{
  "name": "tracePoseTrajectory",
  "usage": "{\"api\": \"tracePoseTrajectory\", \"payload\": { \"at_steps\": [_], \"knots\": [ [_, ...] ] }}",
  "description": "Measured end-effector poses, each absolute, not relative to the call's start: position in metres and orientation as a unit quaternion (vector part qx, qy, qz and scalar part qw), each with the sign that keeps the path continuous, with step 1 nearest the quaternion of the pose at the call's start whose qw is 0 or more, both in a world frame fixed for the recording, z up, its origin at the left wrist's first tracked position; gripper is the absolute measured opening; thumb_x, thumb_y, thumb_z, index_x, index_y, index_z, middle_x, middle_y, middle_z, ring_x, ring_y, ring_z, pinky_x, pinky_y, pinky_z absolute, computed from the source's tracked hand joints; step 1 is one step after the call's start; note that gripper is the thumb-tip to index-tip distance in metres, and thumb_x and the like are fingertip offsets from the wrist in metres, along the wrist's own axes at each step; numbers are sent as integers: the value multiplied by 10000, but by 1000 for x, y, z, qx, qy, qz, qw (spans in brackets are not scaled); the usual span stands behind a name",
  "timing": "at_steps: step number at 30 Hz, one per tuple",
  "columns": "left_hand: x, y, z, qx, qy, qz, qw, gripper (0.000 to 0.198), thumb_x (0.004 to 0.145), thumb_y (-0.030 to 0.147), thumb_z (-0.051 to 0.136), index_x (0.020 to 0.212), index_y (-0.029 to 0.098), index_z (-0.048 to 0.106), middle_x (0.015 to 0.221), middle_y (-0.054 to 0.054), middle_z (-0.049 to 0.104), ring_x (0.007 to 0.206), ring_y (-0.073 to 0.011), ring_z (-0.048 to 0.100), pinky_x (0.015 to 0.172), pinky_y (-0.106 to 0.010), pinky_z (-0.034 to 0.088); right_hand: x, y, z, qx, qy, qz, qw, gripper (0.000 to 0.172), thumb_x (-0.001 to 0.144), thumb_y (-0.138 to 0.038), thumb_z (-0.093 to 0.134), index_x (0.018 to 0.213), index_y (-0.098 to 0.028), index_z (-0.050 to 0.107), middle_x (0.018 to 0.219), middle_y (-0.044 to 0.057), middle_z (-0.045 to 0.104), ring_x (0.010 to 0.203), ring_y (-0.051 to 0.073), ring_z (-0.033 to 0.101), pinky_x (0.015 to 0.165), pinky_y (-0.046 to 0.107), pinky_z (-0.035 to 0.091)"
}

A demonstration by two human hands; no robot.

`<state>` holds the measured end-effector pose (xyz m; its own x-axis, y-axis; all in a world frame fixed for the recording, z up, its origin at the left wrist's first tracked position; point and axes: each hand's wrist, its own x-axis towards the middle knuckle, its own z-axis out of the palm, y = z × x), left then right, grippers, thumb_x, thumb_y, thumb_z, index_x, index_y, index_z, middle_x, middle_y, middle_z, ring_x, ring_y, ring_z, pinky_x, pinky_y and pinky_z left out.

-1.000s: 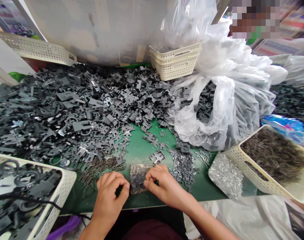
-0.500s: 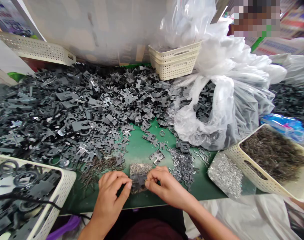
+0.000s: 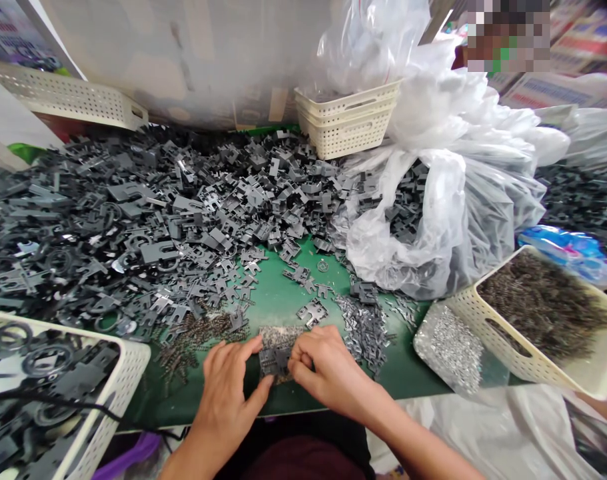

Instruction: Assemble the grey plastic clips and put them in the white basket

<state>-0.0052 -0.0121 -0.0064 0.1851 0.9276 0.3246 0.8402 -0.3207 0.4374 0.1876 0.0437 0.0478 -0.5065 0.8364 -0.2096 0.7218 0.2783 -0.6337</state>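
In the head view, a flat dark grey plastic part (image 3: 272, 362) lies on a speckled block (image 3: 278, 336) near the table's front edge. My left hand (image 3: 228, 383) is at the part's left side, its index finger and thumb spread apart by the left edge and lower corner. My right hand (image 3: 323, 363) covers the part's right end, thumb and fingers pinched together; whatever is between them is hidden. Just beyond the block lies a similar grey clip-like part (image 3: 312, 312). Small springs (image 3: 198, 333) are scattered left of the block, small grey pieces (image 3: 366, 333) to the right.
A large heap of dark plastic parts (image 3: 198, 193) covers the table's back and left. Cream baskets stand front left (image 3: 138, 357), at the back (image 3: 353, 130) and at right with springs (image 3: 548, 313). A tray of shiny metal bits (image 3: 453, 350) and a clear plastic bag (image 3: 443, 220) sit at right.
My left index finger and thumb have spread apart, uncovering more of the part's left side. My right hand has shifted slightly left over the part, fingers still pinched.
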Motion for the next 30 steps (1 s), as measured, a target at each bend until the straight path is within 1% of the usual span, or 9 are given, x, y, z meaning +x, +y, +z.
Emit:
{"api": "tracePoseTrajectory", "payload": {
  "at_steps": [3,6,10,14,17,21,24,27,30],
  "knots": [
    [-5,-14,-7,765,570,292,68,375,880,294,530,1232,189,451,993,-54,666,940,-219,598,950,-441,388,183,47,49,-483,-802,343,73,138,783,-128,558,654,-176,540,631,-29,575,683,130,481,739,292,269],
    [-6,-15,-6,774,556,294,76,326,882,259,530,1198,198,481,1011,-49,655,957,-207,593,970,-430,371,178,50,46,-479,-809,337,54,150,779,-145,559,637,-176,525,617,-29,573,674,131,486,728,287,265],
    [-6,-15,-1,803,530,257,93,271,891,191,499,1141,267,569,1009,-32,623,986,-201,578,986,-442,326,178,54,45,-475,-816,331,12,161,799,-167,563,641,-178,534,627,-14,598,678,144,509,718,287,273],
    [-3,-11,4,798,534,261,99,267,904,203,477,1099,315,621,987,-28,603,973,-198,564,1008,-469,299,184,55,50,-484,-830,277,-11,167,849,-224,572,690,-175,560,703,20,627,758,185,539,737,308,278],
    [-1,-8,6,797,537,259,96,263,898,218,465,1060,328,640,975,-24,597,943,-197,559,1008,-483,305,188,56,51,-489,-826,281,-12,128,867,-211,569,743,-177,569,744,14,629,779,182,542,736,304,281],
    [1,-7,4,796,538,261,91,246,883,228,475,1025,330,648,965,-19,595,917,-188,564,999,-472,329,191,59,50,-478,-817,323,-12,125,870,-210,584,748,-190,564,681,-27,607,738,158,529,735,293,278],
    [4,-9,1,779,550,292,75,248,893,245,454,1018,328,651,942,-19,600,909,-183,572,992,-453,345,192,64,53,-470,-815,338,-8,133,863,-214,607,739,-193,565,668,-31,605,754,162,524,744,298,279],
    [7,-11,0,763,559,320,57,249,901,255,448,1063,299,632,941,-20,622,902,-177,583,987,-418,359,185,75,61,-466,-813,349,20,129,875,-244,607,757,-198,580,698,-25,615,769,164,520,750,302,288],
    [5,-12,-2,745,565,351,49,254,898,286,458,1104,236,598,966,-38,647,918,-184,593,983,-397,369,163,93,69,-443,-830,334,60,142,887,-273,596,767,-200,584,695,-28,616,765,158,516,765,311,293]
  ]
}}
